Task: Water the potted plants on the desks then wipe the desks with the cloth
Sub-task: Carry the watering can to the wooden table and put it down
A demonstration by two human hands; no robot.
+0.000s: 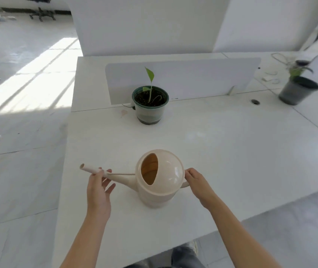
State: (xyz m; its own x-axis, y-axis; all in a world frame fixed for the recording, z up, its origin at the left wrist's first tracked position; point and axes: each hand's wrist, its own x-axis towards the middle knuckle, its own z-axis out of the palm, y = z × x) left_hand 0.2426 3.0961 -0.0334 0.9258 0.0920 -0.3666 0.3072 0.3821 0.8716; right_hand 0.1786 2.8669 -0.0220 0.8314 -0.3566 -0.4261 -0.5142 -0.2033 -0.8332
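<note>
A cream plastic watering can (pixel 170 171) stands upright on the near part of the white desk (pixel 231 151). Its long axis runs left to right, with the spout to the left and the handle to the right. The left hand (pixel 98 190) touches the spout with straight, spread fingers (no real grasp). The right hand (pixel 199 183) curls round the handle. 1 green-rimmed seedling pot (pixel 150 111) stands beyond, well apart.

What I count from the head camera

I see one watering can (pixel 160 180); two potted plants, the near plant (pixel 150 105) and the far plant (pixel 297 89), blurred; two hands, the left hand (pixel 98 192) and the right hand (pixel 198 184); one divider screen (pixel 193 78); one round cable hole (pixel 255 102); and one chair base (pixel 42 14) far back on the floor.
</note>
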